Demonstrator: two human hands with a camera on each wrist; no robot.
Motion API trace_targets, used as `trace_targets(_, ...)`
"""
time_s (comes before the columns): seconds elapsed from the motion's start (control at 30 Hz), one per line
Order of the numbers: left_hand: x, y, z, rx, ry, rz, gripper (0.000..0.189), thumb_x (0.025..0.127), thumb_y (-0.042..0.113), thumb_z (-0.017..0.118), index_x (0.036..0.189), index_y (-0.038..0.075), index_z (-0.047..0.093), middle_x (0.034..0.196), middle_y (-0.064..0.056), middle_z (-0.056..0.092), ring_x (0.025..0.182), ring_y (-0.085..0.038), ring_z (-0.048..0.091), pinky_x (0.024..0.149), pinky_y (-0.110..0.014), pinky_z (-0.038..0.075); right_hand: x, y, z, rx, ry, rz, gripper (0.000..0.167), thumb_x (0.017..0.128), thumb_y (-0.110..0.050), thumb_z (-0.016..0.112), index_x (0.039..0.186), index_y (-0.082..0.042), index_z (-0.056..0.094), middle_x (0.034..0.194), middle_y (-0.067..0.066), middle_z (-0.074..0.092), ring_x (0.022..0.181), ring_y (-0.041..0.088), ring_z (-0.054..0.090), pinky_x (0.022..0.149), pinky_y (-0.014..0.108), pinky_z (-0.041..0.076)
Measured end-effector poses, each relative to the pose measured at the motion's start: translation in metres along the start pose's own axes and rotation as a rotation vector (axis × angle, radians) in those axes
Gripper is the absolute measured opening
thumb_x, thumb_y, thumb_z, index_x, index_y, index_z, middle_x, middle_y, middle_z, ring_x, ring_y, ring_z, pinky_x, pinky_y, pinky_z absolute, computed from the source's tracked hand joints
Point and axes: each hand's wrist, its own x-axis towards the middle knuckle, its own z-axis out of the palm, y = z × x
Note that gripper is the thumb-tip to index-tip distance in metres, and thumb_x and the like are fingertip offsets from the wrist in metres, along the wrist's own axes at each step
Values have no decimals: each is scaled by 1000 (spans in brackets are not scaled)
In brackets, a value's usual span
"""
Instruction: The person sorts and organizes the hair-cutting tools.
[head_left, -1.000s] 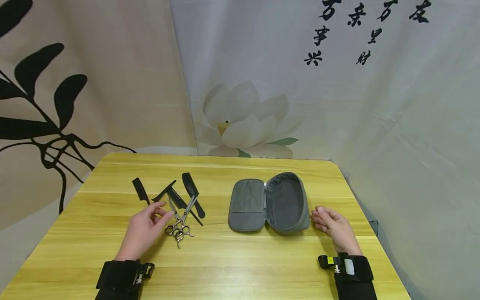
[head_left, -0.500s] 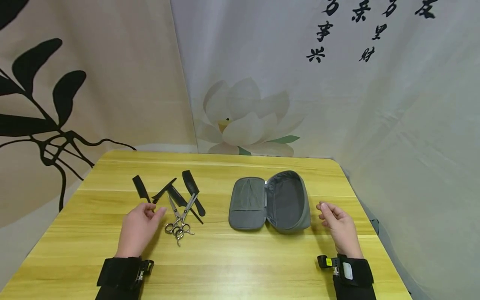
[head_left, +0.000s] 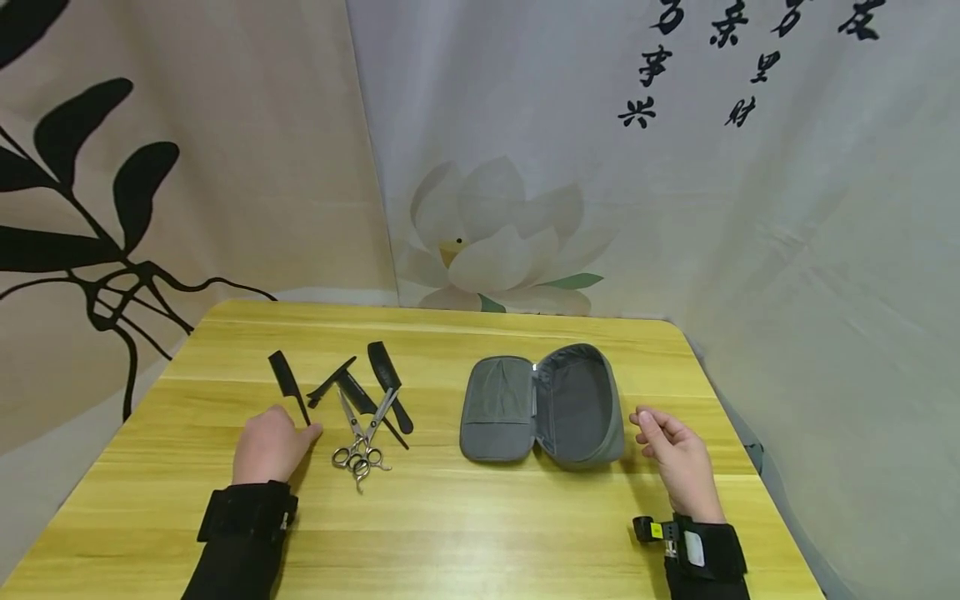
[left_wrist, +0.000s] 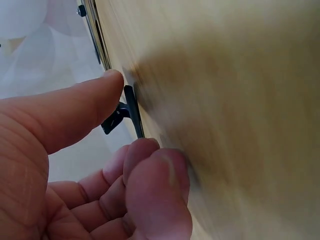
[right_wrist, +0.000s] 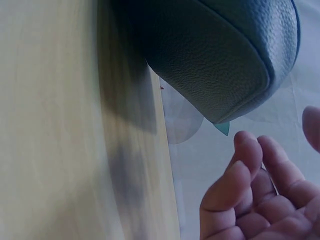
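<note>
My left hand (head_left: 273, 446) is low over the table at the tail of a black tail comb (head_left: 283, 375). In the left wrist view, its thumb and bent fingers stand apart, with a dark piece (left_wrist: 132, 110) visible beyond the gap. Silver hairdressing scissors (head_left: 362, 446) lie to its right, one pair or two, I cannot tell. They overlap another black tail comb (head_left: 356, 393). At right, my right hand (head_left: 678, 458) hovers loosely curled and holds nothing, beside the unzipped grey case (head_left: 613, 433). The right wrist view shows the case's outer wall (right_wrist: 215, 65) apart from the fingers.
Behind the scissors lie a handled black comb (head_left: 384, 367) and a slim black piece with a crossbar (head_left: 330, 383). The case's flap (head_left: 495, 442) with its inner pocket lies to the left. A printed curtain (head_left: 495, 100) hangs behind the wooden table (head_left: 465, 533).
My left hand has moved left and down from beside the scissors to the left comb's tail, turning palm-down. My right hand has drawn slightly away from the case.
</note>
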Motion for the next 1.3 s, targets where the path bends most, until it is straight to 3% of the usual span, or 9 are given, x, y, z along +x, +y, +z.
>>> trace_targets(0.2, 7, 0, 0, 48, -53, 14, 48, 97, 36, 75, 67, 2, 59, 64, -10, 56, 59, -26, 55, 53, -35, 44, -1, 3, 3, -2, -10, 27, 58, 108, -44, 62, 144, 2, 62, 112, -19, 76, 100, 13, 67, 83, 24, 59)
trace_targets(0.37, 12, 0, -1, 64, -82, 34, 43, 100, 25, 68, 64, 5, 56, 60, -8, 51, 56, -24, 52, 51, -33, 39, -1, 4, 4, -14, -22, 36, 59, 109, -45, 61, 145, 1, 62, 115, -16, 77, 101, 11, 66, 84, 24, 59)
trace_targets(0.57, 14, -2, -2, 30, -126, 14, 39, 97, 15, 63, 61, 9, 51, 57, -3, 43, 52, -22, 48, 49, -30, 35, 0, 5, 4, -6, -27, 46, 58, 109, -45, 61, 145, 1, 61, 114, -17, 76, 102, 11, 67, 84, 25, 59)
trace_targets(0.73, 16, -6, -2, 24, -131, -5, 46, 96, 19, 68, 56, 13, 47, 56, 2, 37, 52, -18, 44, 49, -29, 34, 1, 6, 4, 4, -33, 68, 60, 108, -46, 62, 147, 0, 61, 113, -19, 76, 103, 11, 67, 84, 25, 60)
trace_targets(0.97, 15, -13, 1, 4, -136, 5, 46, 94, 23, 68, 54, 13, 47, 54, 2, 40, 50, -18, 45, 48, -29, 34, 3, 10, 2, 7, -47, 86, 63, 108, -48, 62, 149, 0, 59, 109, -23, 75, 103, 10, 67, 84, 25, 60)
trace_targets(1.3, 15, -19, -1, -91, -269, -3, 47, 96, 30, 54, 53, 13, 51, 43, 2, 46, 39, -18, 49, 46, -30, 39, 4, 10, 1, 23, -52, 96, 63, 107, -48, 62, 148, 0, 58, 104, -27, 73, 101, 8, 66, 85, 25, 59)
